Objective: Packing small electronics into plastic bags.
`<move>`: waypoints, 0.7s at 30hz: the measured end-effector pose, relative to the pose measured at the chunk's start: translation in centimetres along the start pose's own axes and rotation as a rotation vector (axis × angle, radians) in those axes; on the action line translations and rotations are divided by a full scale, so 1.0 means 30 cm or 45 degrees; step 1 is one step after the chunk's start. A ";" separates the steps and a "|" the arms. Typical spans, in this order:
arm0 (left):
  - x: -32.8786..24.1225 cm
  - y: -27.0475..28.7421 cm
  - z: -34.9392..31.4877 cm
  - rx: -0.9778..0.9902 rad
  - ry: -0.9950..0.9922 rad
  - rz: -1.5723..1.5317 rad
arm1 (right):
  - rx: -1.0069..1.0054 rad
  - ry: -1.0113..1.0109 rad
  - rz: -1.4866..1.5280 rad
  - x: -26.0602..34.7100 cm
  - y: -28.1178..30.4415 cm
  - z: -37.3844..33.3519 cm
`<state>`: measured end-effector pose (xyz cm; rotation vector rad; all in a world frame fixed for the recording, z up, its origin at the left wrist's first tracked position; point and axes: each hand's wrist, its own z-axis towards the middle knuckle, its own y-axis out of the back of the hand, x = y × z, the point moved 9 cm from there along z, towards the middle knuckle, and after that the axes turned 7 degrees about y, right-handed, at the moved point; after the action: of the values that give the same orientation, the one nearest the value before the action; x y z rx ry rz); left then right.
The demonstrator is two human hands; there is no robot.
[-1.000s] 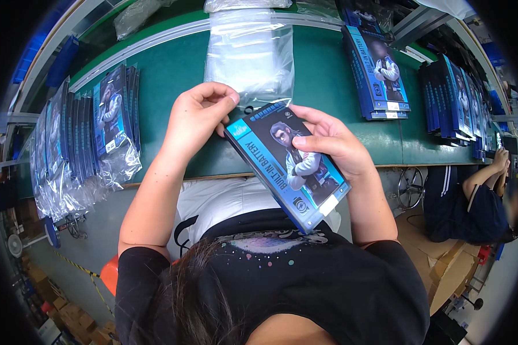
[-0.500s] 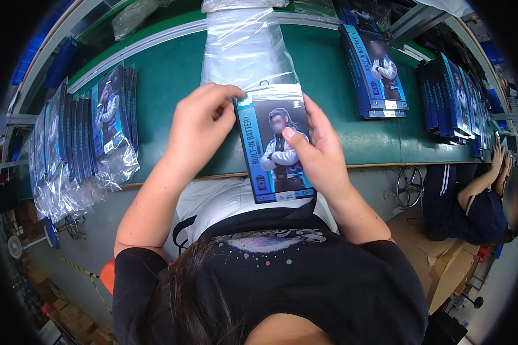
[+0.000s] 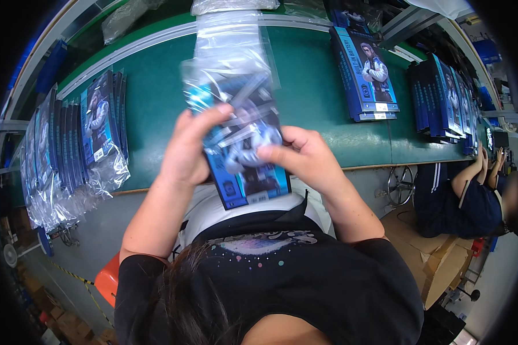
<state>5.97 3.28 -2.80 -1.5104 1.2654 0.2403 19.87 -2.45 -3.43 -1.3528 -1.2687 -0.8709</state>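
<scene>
A flat blue-and-black printed box is in front of me, tilted over the table's near edge. A clear plastic bag covers its upper part, and the lower end sticks out uncovered. My left hand is closed on the left side of the bag and box, thumb across the front. On the right side, my right hand grips the box with its thumb on the front face. Just beyond lies a pile of clear bags. Motion blurs the bag and the box's upper half.
Bagged boxes stand in a row at the left of the green table. A stack of boxes lies at the right, with more upright boxes beyond. Another person sits at the far right.
The box's upper part has gone from bare to covered by a clear bag. Both hands and the box have shifted left, and my left hand has closed on the bag and box.
</scene>
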 end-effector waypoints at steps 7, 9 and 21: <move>0.023 -0.136 -0.075 0.284 0.107 -0.009 | -0.085 0.914 -0.714 0.299 -0.033 -0.009; 0.044 -0.220 -0.132 0.499 0.255 0.077 | -0.242 1.337 -0.926 0.401 -0.040 -0.085; -0.065 -0.113 -0.145 0.260 0.075 0.327 | 0.668 1.410 -0.716 0.397 -0.399 -0.149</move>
<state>5.88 0.33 2.25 -1.1888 1.4854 0.2267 10.93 -5.39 11.28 0.0211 -0.8444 -1.2813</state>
